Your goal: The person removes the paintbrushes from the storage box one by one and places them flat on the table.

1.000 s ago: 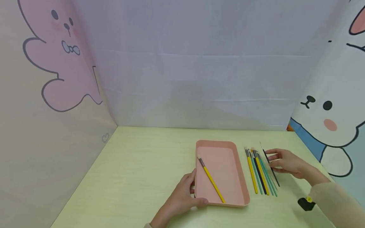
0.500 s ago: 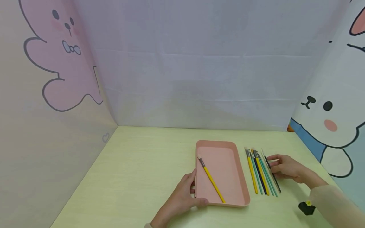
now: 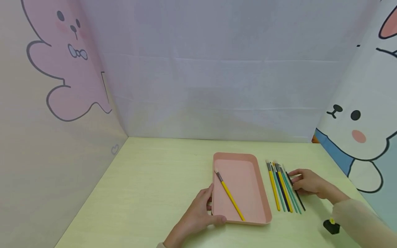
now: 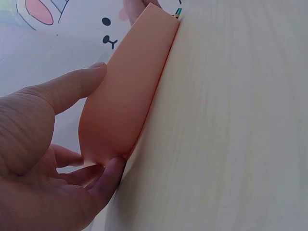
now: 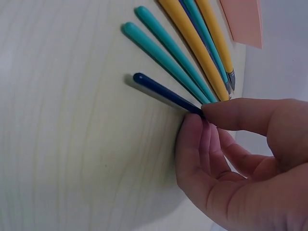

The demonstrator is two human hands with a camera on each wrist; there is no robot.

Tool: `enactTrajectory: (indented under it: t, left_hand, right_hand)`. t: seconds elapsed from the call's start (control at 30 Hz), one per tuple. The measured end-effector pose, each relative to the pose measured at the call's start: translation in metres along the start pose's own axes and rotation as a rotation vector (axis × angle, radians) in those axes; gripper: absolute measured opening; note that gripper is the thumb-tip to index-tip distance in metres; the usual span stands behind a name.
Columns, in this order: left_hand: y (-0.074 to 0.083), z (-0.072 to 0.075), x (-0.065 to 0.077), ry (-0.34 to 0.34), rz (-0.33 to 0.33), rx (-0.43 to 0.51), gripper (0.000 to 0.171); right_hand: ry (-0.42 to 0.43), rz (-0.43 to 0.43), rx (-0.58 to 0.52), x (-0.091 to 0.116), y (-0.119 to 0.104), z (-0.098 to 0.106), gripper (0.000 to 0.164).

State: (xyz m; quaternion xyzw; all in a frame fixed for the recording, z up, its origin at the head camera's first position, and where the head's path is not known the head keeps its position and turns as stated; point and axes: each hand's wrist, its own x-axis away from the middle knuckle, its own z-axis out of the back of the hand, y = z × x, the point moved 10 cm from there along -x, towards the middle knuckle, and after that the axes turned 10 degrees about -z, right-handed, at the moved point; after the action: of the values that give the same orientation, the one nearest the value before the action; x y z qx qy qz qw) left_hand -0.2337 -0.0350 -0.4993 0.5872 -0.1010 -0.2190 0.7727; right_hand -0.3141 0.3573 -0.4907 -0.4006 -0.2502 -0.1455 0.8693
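My left hand [image 3: 200, 212] grips the near left corner of a pink rectangular tray [image 3: 245, 193], thumb on the rim and fingers against the outer wall in the left wrist view. A yellow-handled flat paintbrush [image 3: 231, 196] lies slanted inside the tray. To the right, my right hand [image 3: 311, 182] pinches a slim dark-handled paintbrush [image 5: 166, 91] between thumb and fingertips. Its rounded handle end is close over the table with a shadow beside it. Just left of it lies a row of paintbrushes, with teal handles [image 5: 163, 60], yellow handles [image 5: 187, 36] and a dark blue one.
A small black object with a yellow spot [image 3: 332, 226] is by the right sleeve [image 3: 356, 217]. White cloth walls with cartoon animals enclose the pale wooden table [image 3: 149, 186] at the back and both sides.
My right hand has come down and slightly toward me, bringing the dark paintbrush closer alongside the row. The left hand and tray have stayed in place.
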Motion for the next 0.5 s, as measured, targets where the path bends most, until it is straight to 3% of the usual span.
enactTrajectory:
  t: [0.5]
  left_hand:
    - [0.0007,-0.0009,-0.0004,0.002,0.001,0.012,0.118]
  right_hand:
    - [0.011,-0.017,0.026,-0.0048,0.0008,-0.0009,0.063]
